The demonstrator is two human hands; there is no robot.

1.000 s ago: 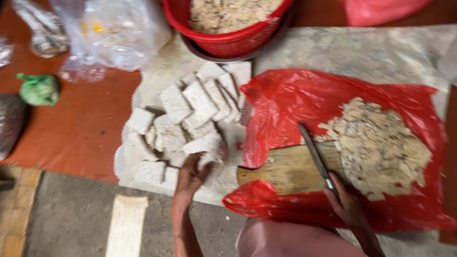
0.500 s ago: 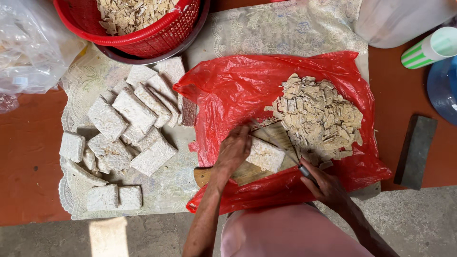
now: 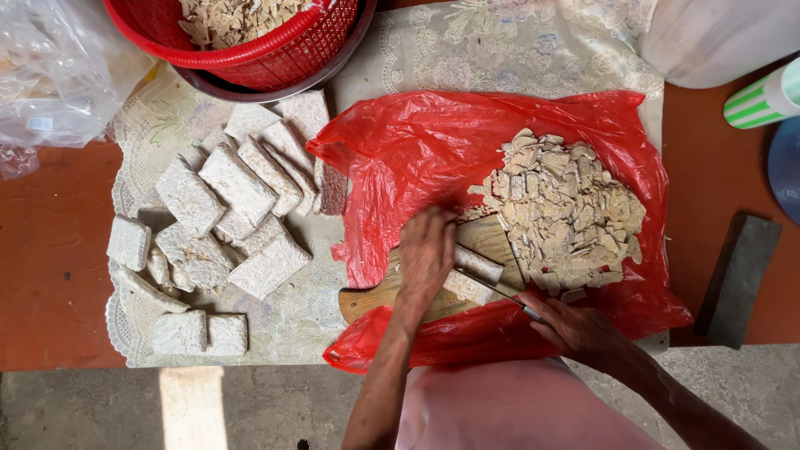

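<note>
The left hand [image 3: 427, 250] is pressing down on a pale tempeh block [image 3: 471, 275], fingers together and curled over its top, pinning it to the wooden cutting board [image 3: 379, 298] that is lying on the red plastic sheet [image 3: 433, 150]. The right hand [image 3: 575, 329] is gripping a knife [image 3: 500, 293], fingers clamped around the handle, with the blade running along the block's near side. To slice it well, I judge the left fingertips should be staying tucked back from the blade (the gap looks small). A heap of cut pieces [image 3: 567, 208] is sitting just right of the board; whole blocks [image 3: 225, 217] are waiting well to the left, a red basket [image 3: 250, 33] at the far edge.
</note>
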